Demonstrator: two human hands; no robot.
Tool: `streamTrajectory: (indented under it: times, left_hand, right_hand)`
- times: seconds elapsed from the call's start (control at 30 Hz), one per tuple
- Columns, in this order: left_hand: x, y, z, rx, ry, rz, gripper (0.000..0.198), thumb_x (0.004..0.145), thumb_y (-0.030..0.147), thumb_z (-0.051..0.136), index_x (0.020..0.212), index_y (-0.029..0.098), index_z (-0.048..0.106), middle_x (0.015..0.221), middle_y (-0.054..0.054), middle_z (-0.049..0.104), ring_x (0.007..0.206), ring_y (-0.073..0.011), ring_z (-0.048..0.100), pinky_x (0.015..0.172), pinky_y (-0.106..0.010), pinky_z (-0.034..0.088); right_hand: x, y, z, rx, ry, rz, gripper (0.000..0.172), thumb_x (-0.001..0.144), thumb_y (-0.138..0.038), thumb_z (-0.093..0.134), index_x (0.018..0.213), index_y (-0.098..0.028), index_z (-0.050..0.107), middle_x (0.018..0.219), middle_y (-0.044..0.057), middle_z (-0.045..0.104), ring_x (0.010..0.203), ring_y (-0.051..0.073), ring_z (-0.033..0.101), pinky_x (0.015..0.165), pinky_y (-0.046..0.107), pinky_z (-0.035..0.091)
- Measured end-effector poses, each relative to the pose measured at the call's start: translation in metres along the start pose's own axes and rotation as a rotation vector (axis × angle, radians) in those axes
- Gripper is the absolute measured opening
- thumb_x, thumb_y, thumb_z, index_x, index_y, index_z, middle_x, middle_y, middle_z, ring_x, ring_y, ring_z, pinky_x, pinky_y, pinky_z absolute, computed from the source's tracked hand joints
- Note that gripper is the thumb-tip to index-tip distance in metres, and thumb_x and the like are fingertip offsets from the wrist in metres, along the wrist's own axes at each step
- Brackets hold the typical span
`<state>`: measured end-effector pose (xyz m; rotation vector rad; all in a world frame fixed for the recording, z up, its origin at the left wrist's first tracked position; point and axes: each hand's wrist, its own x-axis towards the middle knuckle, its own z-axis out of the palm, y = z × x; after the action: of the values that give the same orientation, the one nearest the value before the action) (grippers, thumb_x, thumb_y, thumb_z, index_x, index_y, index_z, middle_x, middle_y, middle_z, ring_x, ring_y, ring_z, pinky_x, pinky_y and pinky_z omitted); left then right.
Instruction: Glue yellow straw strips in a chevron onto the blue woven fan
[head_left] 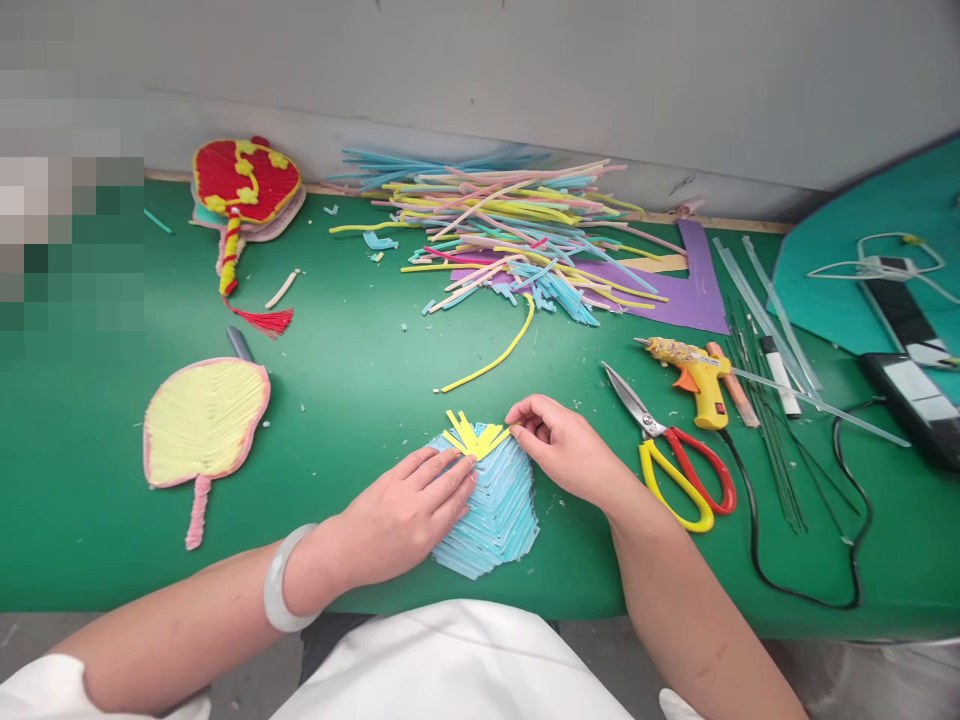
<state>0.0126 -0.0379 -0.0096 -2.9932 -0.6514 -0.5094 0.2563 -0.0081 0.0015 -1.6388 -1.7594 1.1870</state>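
A leaf-shaped piece of light blue strips lies on the green table near the front edge. Short yellow strips fan out at its top. My left hand lies flat on the blue piece, fingers stretched toward the yellow strips. My right hand rests at the upper right edge of the piece, with thumb and fingers pinched on the end of a yellow strip. A white bangle is on my left wrist.
A heap of coloured strips lies at the back on a purple sheet. Scissors, a yellow glue gun with its black cord and glue sticks sit right. A yellow leaf fan and a red fan lie left.
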Motion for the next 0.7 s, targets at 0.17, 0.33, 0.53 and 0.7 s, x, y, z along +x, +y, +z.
streamTrajectory:
  times: [0.17,0.33,0.53,0.7]
  left_hand:
    - [0.0023,-0.0002,-0.0010,-0.006,0.006,-0.003,0.023,0.096,0.016,0.053,0.113,0.006,0.065,0.120,-0.014,0.070,0.110,-0.0304,0.066,0.093,-0.046,0.053]
    - [0.0040,-0.0014,-0.0004,-0.011,0.021,0.003,0.023,0.098,0.016,0.049,0.112,0.007,0.065,0.120,-0.014,0.070,0.109,-0.0285,0.066,0.092,-0.045,0.054]
    - [0.0035,-0.0013,-0.0002,-0.005,0.006,0.009,0.023,0.099,0.016,0.048,0.114,0.008,0.065,0.122,-0.014,0.069,0.111,-0.0271,0.065,0.094,-0.045,0.053]
    - [0.0034,-0.0011,-0.0009,-0.006,0.002,0.012,0.024,0.099,0.016,0.049,0.114,0.008,0.065,0.122,-0.015,0.069,0.110,-0.0270,0.066,0.094,-0.045,0.053]
  right_hand:
    - [0.0001,-0.0001,-0.0001,-0.002,-0.001,-0.004,0.011,0.088,-0.029,0.050,0.089,-0.022,0.058,0.085,0.001,0.060,0.070,0.014,0.053,0.062,0.028,0.043]
    - [0.0008,0.0009,0.0011,-0.007,0.017,-0.021,0.011,0.089,-0.028,0.050,0.089,-0.022,0.059,0.089,0.002,0.059,0.072,0.014,0.054,0.063,0.028,0.043]
    - [0.0013,0.0022,0.0030,-0.007,0.029,-0.027,0.010,0.090,-0.027,0.050,0.090,-0.022,0.058,0.089,0.001,0.059,0.072,0.014,0.054,0.063,0.027,0.044]
    - [0.0017,0.0029,0.0037,-0.021,0.042,-0.035,0.009,0.091,-0.027,0.050,0.091,-0.023,0.058,0.091,0.001,0.058,0.073,0.013,0.054,0.064,0.027,0.044]
